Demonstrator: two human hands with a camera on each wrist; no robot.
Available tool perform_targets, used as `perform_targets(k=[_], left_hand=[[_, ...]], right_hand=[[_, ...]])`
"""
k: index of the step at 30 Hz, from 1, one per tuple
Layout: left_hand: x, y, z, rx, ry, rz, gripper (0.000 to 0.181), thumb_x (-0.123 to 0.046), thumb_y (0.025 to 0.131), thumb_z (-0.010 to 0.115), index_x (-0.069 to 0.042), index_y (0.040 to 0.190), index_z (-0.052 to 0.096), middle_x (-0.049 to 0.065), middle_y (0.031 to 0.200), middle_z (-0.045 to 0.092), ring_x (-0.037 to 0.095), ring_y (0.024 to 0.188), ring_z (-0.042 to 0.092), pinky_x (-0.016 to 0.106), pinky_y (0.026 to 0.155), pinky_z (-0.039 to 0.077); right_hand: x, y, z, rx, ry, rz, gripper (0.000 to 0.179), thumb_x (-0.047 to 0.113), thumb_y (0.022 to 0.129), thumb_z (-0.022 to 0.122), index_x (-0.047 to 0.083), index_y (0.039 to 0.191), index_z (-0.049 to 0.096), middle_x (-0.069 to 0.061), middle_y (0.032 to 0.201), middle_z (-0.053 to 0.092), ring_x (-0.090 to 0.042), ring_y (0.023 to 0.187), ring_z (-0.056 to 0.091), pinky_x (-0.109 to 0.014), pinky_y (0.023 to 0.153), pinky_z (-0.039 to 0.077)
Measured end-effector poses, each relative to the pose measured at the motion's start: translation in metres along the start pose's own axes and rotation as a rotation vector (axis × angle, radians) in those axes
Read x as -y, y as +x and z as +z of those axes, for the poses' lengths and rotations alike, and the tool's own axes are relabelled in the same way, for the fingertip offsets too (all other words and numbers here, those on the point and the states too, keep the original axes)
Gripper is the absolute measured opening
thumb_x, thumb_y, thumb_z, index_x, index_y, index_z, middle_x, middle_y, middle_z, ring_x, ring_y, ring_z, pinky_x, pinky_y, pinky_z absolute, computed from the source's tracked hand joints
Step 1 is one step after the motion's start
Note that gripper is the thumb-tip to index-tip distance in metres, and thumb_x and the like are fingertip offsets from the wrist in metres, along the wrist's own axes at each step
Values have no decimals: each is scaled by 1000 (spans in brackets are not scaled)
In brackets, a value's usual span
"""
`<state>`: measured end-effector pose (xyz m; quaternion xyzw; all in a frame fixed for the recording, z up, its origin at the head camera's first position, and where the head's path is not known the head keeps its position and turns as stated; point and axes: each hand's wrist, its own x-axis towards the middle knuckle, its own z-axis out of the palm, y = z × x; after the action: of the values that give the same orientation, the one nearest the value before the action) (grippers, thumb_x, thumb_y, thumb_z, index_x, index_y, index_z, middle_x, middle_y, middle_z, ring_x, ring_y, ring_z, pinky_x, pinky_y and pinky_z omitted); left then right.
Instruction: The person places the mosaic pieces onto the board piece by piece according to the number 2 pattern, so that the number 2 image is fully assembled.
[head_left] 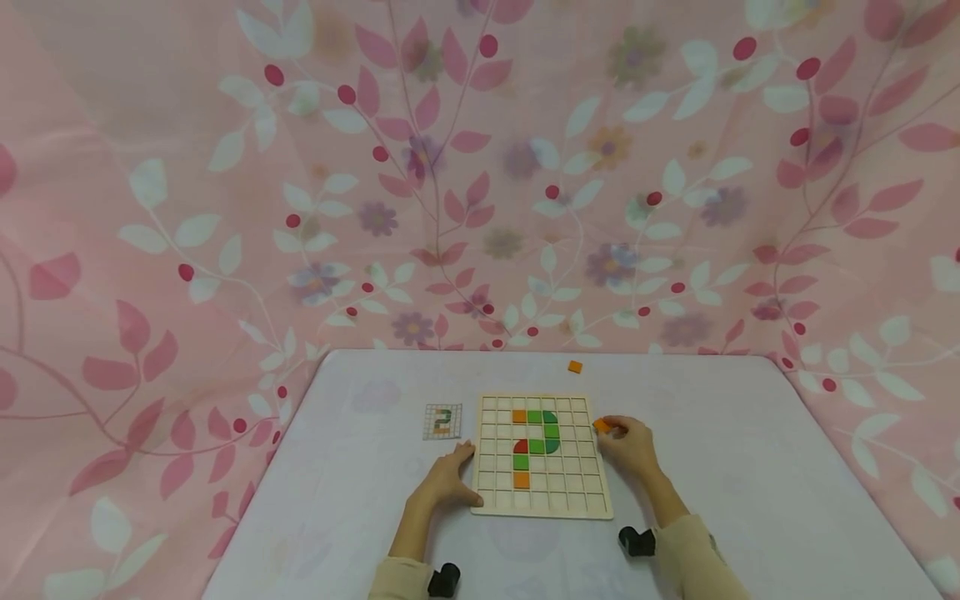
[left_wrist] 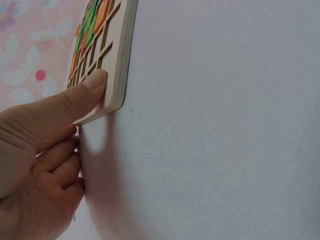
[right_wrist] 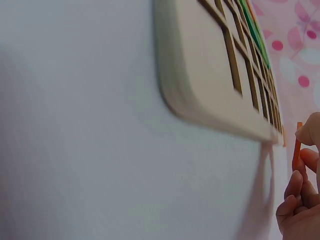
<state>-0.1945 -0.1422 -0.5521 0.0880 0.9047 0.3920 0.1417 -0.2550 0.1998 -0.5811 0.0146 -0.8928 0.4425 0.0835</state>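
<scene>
A square wooden grid board [head_left: 585,485] lies on the white table. Orange, green and red tiles, some square and some with a rounded corner, form a shape like a 2 or a question mark in its cells. My left hand [head_left: 444,482] holds the board's left edge, the thumb [left_wrist: 95,80] on the rim by the near corner and the other fingers curled beside it. Right of the board, my right hand [head_left: 633,447] pinches an orange square tile [head_left: 602,425] between thumb and fingers. In the right wrist view that tile [right_wrist: 297,147] shows edge-on.
Left of the board lies a small pattern card [head_left: 431,431] with a gridded, coloured figure. Another orange tile [head_left: 575,367] lies near the table's far edge. Pink floral cloth [head_left: 510,242] hangs behind the table [head_left: 750,467]. Black devices [head_left: 637,542] sit at both wrists.
</scene>
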Motion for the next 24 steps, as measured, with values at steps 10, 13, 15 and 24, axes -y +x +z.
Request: perform_targets(k=[10, 13, 15, 24], left_hand=[[2, 1, 1, -2, 0, 8, 92, -8, 58, 87, 6, 137, 42, 22, 147, 34, 42, 137, 25, 60, 110, 20], [1, 1, 1, -5, 3, 14, 92, -8, 58, 87, 6, 137, 42, 22, 147, 35, 43, 137, 25, 60, 110, 20], [1, 1, 1, -5, 3, 13, 92, -8, 58, 87, 6, 137, 42, 22, 147, 35, 43, 137, 25, 60, 110, 20], [2, 0, 0, -3, 3, 12, 91, -8, 58, 87, 6, 137, 42, 22, 147, 34, 41, 137, 25, 60, 111, 19]], right_hand=[[32, -31, 25, 54, 85, -275, 27, -4, 70, 73, -6, 96, 69, -14, 92, 67, -26, 81, 61, -32, 69, 55], [37, -39, 34, 84, 74, -362, 26, -2, 68, 73, -3, 93, 71, -8, 90, 68, -24, 83, 62, -32, 73, 55], [40, -44, 39, 122, 58, -373, 26, 0, 67, 74, 0, 93, 71, -3, 90, 68, -20, 85, 60, -31, 75, 54], [50, -61, 62, 154, -73, -562, 26, 5, 65, 74, 2, 90, 74, -1, 88, 66, -15, 83, 54, -31, 72, 46]])
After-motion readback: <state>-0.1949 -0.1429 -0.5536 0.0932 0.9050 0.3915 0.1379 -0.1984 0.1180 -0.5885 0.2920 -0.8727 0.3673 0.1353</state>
